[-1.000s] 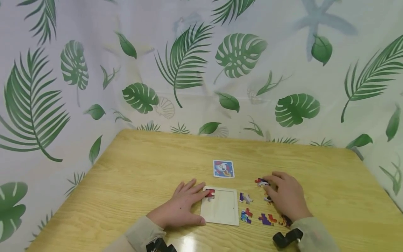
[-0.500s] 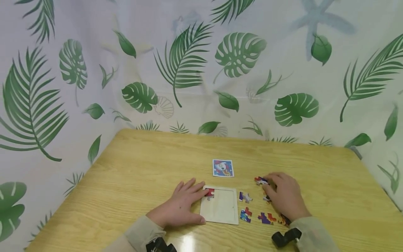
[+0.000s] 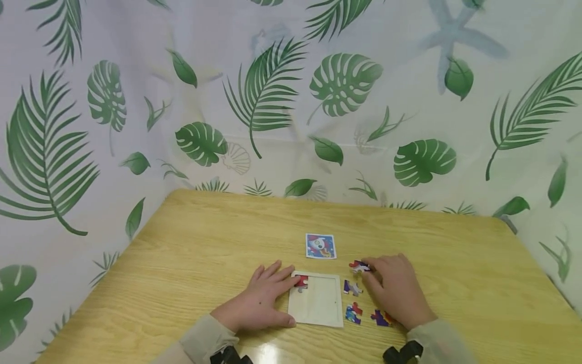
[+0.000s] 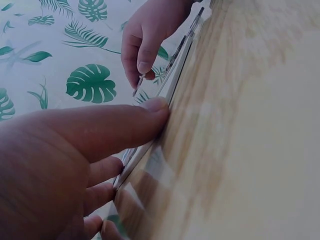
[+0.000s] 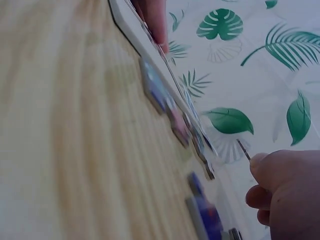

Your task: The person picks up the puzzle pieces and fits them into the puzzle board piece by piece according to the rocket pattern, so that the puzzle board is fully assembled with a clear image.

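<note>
A jigsaw piece (image 3: 358,266), red, purple and white, is pinched between thumb and fingers of my right hand (image 3: 397,288); in the right wrist view the piece (image 5: 243,149) is seen edge-on, raised off the table. My left hand (image 3: 261,302) lies spread at the left edge of the wooden puzzle tray (image 3: 320,308), its fingertips reaching the upper left corner and its thumb the lower left. Inside that upper left corner sits a red and grey piece (image 3: 301,281). The left wrist view shows my left thumb (image 4: 120,125) straight against the tray's edge.
Right of the tray lie a purple and grey piece (image 3: 352,288), a blue and red piece (image 3: 353,313) and a purple and orange piece (image 3: 380,318), partly under my right hand. A picture card (image 3: 320,246) lies behind the tray. A leaf-patterned curtain (image 3: 273,101) borders the table (image 3: 204,237).
My right hand has moved left toward the tray, carrying the pinched piece off its earlier spot. The left hand keeps its place on the tray. The head view has shifted slightly.
</note>
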The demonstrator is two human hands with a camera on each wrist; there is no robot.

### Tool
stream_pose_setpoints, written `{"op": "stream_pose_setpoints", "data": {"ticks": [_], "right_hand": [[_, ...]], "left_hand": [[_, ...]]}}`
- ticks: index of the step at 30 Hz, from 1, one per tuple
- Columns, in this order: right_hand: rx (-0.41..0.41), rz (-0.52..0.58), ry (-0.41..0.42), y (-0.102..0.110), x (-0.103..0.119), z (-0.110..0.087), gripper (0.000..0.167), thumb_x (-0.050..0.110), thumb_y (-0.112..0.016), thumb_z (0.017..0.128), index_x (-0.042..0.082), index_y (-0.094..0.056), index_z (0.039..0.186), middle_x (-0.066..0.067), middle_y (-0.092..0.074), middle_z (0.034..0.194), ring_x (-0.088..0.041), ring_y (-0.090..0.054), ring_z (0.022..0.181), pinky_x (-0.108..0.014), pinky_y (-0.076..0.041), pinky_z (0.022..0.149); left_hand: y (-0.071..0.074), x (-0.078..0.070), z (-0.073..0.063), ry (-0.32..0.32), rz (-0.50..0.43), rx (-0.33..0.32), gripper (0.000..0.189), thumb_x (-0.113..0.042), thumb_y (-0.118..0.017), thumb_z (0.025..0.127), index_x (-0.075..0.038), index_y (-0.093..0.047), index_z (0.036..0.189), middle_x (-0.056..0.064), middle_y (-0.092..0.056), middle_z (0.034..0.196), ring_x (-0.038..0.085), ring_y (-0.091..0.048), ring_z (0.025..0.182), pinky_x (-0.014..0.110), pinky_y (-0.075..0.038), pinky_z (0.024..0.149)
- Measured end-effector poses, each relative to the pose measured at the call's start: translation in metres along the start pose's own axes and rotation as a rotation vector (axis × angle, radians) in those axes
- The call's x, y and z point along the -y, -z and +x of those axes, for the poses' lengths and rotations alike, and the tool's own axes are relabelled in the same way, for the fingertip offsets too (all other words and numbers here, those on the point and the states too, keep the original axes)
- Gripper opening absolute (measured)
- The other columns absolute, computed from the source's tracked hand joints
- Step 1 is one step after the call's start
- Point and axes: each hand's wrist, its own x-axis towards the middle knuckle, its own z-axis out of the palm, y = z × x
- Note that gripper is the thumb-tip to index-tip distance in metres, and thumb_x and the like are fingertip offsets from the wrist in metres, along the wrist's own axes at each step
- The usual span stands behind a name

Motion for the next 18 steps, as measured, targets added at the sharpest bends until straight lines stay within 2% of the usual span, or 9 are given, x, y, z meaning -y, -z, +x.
{"op": "stream_pose_setpoints", "data": {"ticks": [6, 12, 18], "right_hand": [[0.031, -0.020, 0.029, -0.008, 0.014, 0.001, 0.028, 0.027, -0.071, 0.096, 0.013, -0.074, 0.120, 0.001, -0.070, 0.105, -0.022, -0.061, 0.099, -0.051, -0.040, 0.099], [0.059, 0.014, 0.077, -0.020, 0.039, 0.007, 0.025, 0.028, -0.072, 0.095, 0.017, -0.075, 0.118, 0.008, -0.065, 0.098, -0.017, -0.056, 0.095, -0.047, -0.042, 0.096], [0.075, 0.028, 0.122, -0.028, 0.059, 0.014, 0.026, 0.030, -0.072, 0.095, 0.018, -0.075, 0.118, 0.007, -0.065, 0.105, -0.018, -0.056, 0.101, -0.046, -0.042, 0.099]], "left_hand": [[0.001, 0.001, -0.002, -0.002, -0.003, 0.004, 0.091, -0.057, -0.073, 0.085, -0.021, -0.035, 0.160, 0.001, -0.021, 0.167, 0.030, -0.003, 0.155, 0.059, 0.003, 0.119], [0.001, 0.001, -0.002, 0.005, 0.004, 0.012, 0.091, -0.058, -0.072, 0.085, -0.021, -0.035, 0.160, 0.001, -0.021, 0.167, 0.030, -0.004, 0.155, 0.059, 0.003, 0.119], [0.002, 0.001, -0.001, -0.001, 0.024, 0.004, 0.092, -0.060, -0.070, 0.085, -0.021, -0.034, 0.160, 0.002, -0.021, 0.167, 0.031, -0.005, 0.154, 0.060, 0.002, 0.119]]}}
